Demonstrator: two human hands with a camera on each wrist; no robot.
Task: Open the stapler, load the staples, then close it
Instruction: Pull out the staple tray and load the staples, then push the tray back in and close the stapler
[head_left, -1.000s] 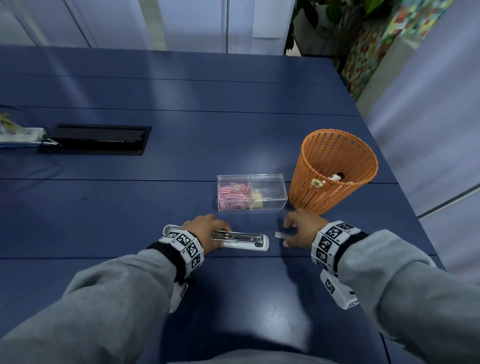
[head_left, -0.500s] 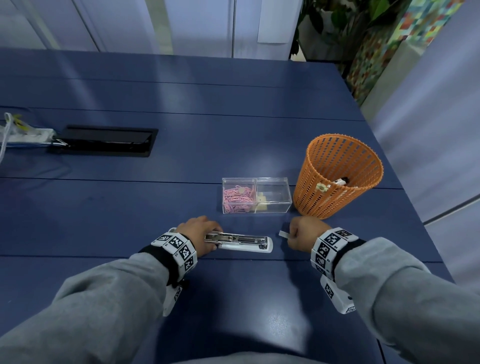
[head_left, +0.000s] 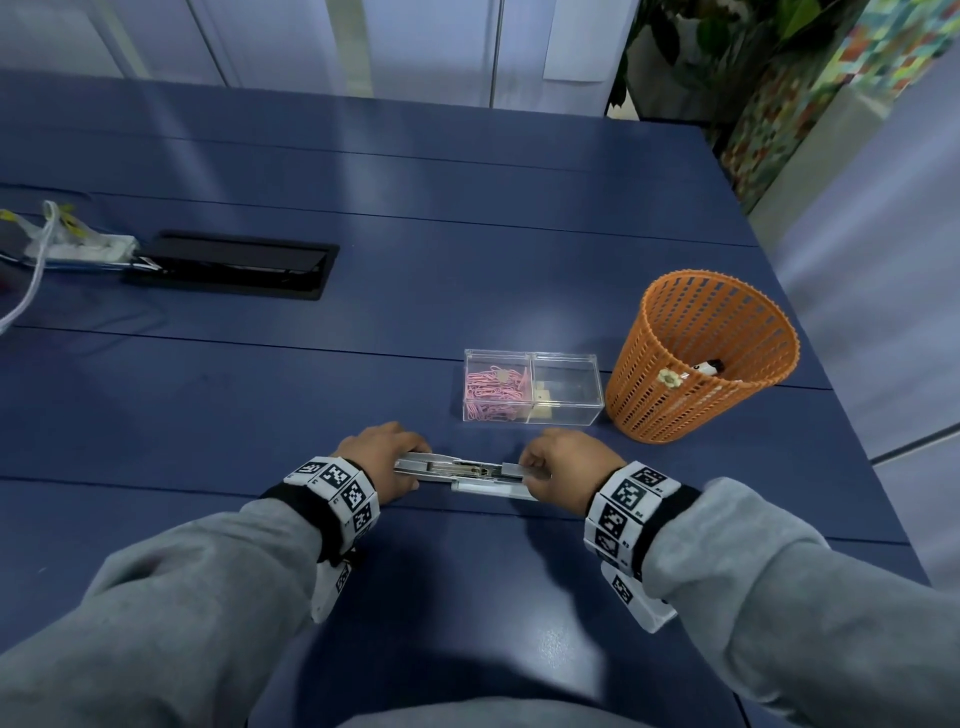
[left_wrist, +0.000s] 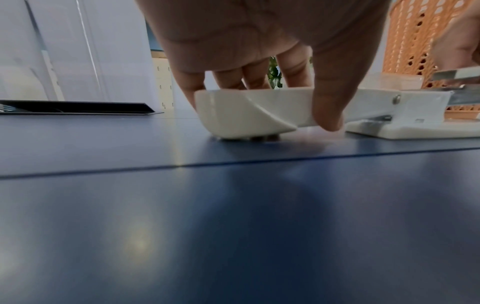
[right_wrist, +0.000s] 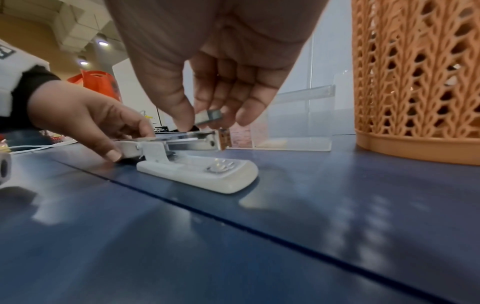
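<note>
White stapler (head_left: 483, 475) is lying opened flat near the table's (head_left: 467, 260) near edge, left hand (head_left: 382, 457) gripping its cover; right hand (head_left: 563, 465), earlier beside it, is now pinching the staples (right_wrist: 209, 117) over the metal channel.

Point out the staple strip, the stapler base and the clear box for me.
staple strip (right_wrist: 209, 116): right wrist view, its grey end face between the fingers.
stapler base (right_wrist: 228, 176): right wrist view, its rounded front end.
clear box (head_left: 566, 387): head view, its right compartment.
</note>
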